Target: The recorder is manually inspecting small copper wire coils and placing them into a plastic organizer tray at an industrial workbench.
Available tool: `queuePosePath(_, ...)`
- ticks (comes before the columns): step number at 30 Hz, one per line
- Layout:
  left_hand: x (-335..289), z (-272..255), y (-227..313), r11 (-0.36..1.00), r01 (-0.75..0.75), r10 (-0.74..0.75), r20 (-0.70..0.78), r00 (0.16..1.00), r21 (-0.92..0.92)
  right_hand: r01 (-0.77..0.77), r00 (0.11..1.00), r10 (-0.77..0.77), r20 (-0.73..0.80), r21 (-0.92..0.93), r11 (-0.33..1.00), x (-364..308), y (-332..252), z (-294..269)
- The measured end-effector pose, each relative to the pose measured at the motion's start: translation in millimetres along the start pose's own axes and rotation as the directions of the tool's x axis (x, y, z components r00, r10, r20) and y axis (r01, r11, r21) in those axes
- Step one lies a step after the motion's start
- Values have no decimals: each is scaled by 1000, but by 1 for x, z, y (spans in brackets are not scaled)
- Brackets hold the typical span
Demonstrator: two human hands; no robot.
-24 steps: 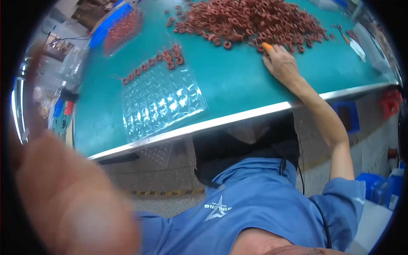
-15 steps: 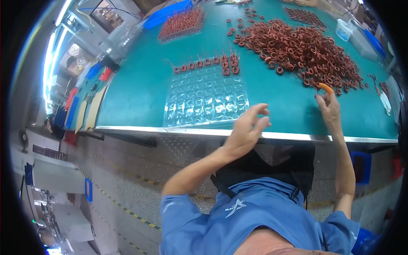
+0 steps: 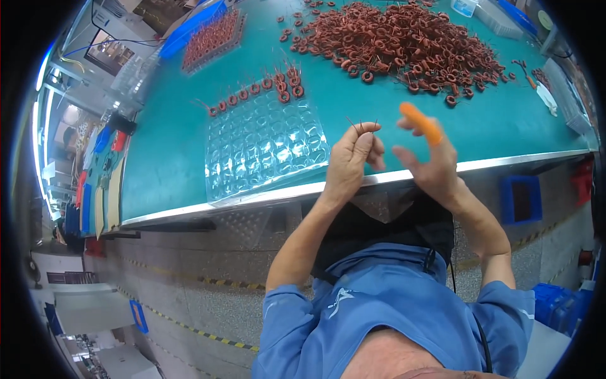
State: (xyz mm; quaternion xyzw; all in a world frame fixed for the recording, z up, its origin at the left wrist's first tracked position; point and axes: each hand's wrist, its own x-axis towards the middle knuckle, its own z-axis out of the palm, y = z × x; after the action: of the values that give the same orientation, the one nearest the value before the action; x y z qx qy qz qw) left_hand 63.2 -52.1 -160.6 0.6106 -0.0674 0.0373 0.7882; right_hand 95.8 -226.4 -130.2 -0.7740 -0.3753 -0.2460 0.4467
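My left hand [image 3: 353, 158] is over the table's near edge, pinching a small ring coil whose thin wire leads [image 3: 361, 124] stick up past the fingertips. My right hand [image 3: 432, 161] hovers just to its right with fingers spread and nothing in them. An orange finger cot [image 3: 421, 122] covers its index finger. A clear blister tray [image 3: 265, 148] lies to the left of both hands, and a row of red-brown coils [image 3: 265, 84] fills its far pockets. A big pile of the same coils [image 3: 404, 38] lies farther back on the teal mat [image 3: 177, 151].
A second tray full of coils [image 3: 211, 38] sits at the far left of the mat. A clear box [image 3: 464, 6] and small tools [image 3: 543, 95] lie at the right end. The table's metal edge [image 3: 252, 197] runs below the hands. Blue bins [image 3: 521, 199] stand underneath.
My left hand rose from the lower left to the table edge. My right hand pulled back from the coil pile toward it. The view shifted.
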Motion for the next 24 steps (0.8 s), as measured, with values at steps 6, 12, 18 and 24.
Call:
queuePosePath(6, -10, -14, 23, 865, 405, -241, 464, 852, -295, 23, 899, -110, 424, 206, 978, 28, -4, -11)
queuePosePath(12, -19, -8, 18, 773, 489, -293, 457, 840, -403, 57, 915, -120, 385, 172, 983, 5, 7, -7)
queuePosePath(18, -33, 2, 22, 994, 110, -107, 102, 989, -21, 28, 969, -64, 238, 150, 988, 2, 1, 6)
queuePosePath(24, -36, -2, 11, 976, -107, 102, 36, 994, 190, -305, 934, 223, 280, 294, 906, 2, -14, 10)
